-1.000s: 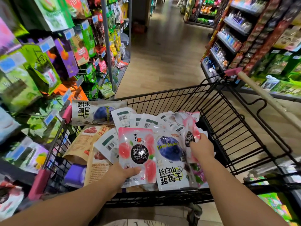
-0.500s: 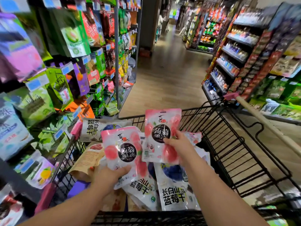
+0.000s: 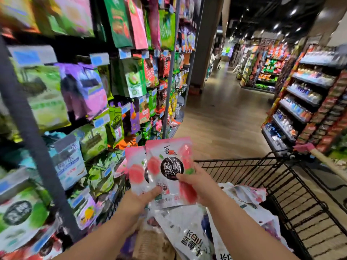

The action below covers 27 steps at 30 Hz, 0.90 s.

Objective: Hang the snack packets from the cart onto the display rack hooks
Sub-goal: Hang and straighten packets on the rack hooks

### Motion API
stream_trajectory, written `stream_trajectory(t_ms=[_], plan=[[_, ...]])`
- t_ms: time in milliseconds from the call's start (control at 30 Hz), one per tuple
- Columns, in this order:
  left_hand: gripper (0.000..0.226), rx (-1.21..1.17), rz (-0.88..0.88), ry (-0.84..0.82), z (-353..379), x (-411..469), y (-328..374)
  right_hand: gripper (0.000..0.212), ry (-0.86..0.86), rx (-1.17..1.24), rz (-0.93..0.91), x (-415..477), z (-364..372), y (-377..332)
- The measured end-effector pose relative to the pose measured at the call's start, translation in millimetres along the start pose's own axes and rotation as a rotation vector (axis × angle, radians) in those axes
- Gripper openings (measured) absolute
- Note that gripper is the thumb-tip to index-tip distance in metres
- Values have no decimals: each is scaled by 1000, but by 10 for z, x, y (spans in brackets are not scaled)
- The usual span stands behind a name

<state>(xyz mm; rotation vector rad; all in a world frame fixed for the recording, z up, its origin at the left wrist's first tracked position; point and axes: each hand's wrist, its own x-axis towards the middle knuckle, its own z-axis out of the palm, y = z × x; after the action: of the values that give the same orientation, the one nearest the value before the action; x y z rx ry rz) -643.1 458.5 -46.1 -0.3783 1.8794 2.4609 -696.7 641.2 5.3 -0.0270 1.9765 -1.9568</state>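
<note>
A supermarket aisle with a wood-look floor (image 3: 221, 117) ran ahead, with stocked shelves (image 3: 300, 102) on its right. On its left stood the display rack (image 3: 170, 76), hung thick with pouches under blue price tags (image 3: 99, 60). The wire cart (image 3: 277, 177) stood just beside the rack, holding white blueberry packets (image 3: 189, 239) among others.

Above its near end I held two pink peach-jelly packets upright and overlapping. My right hand (image 3: 201, 184) pinched the front packet (image 3: 169, 160) at its right side, thumb on the printed face. My left hand (image 3: 139, 199) gripped the rear packet (image 3: 134, 167) at its lower edge, and its thumb seemed to reach the front packet's bottom too.

Step in hand, as I judged it: the pair was held clear of the cart, not yet hung. The next move called for finding a hook with matching stock, then threading each packet's top hole over it, one at a time.

Motion blur smeared the near rack, so I could make out no bare hook with certainty. The packets' hang holes were not discernible, and the lower edge cut off both forearms.
</note>
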Motion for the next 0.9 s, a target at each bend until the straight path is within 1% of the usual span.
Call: stream_trajectory(t_ms=[33,133,233,300,367,433,533,567,633,667,767,800,900], plan=[[38,4,35,39,-52,-14,84,39,-23,-2,-10,32,75,-50],[40,48,148,80,-247,-75,350,45,-127,-98,-77,133,333,-214],[31,63,258,171,-465,-125,610,71,-223,-256,-198,210,617,-409],[25,82,321,227,-590,-180,804,77,-225,-296,-275,279,806,-528],[25,84,377,275,-733,-230,982,84,-231,-276,-326,341,1014,-641],[29,84,423,338,-853,-291,1177,91,-257,-216,-338,390,1242,-755],[21,70,470,472,-1042,-358,1452,116,-263,-143,-381,467,1580,-914],[17,88,479,519,-1106,-385,1544,120,-256,-115,-402,494,1698,-966],[15,134,513,578,-1229,-465,1725,117,-287,-58,-434,531,1908,-1079],[18,161,533,604,-1288,-507,1812,110,-317,-34,-447,553,2001,-1138],[23,257,559,697,-1435,-649,2056,70,-411,24,-485,579,2263,-1326],[29,276,562,727,-1480,-695,2126,67,-447,33,-505,563,2346,-1389],[42,308,557,808,-1600,-861,2298,84,-517,88,-516,557,2594,-1570]])
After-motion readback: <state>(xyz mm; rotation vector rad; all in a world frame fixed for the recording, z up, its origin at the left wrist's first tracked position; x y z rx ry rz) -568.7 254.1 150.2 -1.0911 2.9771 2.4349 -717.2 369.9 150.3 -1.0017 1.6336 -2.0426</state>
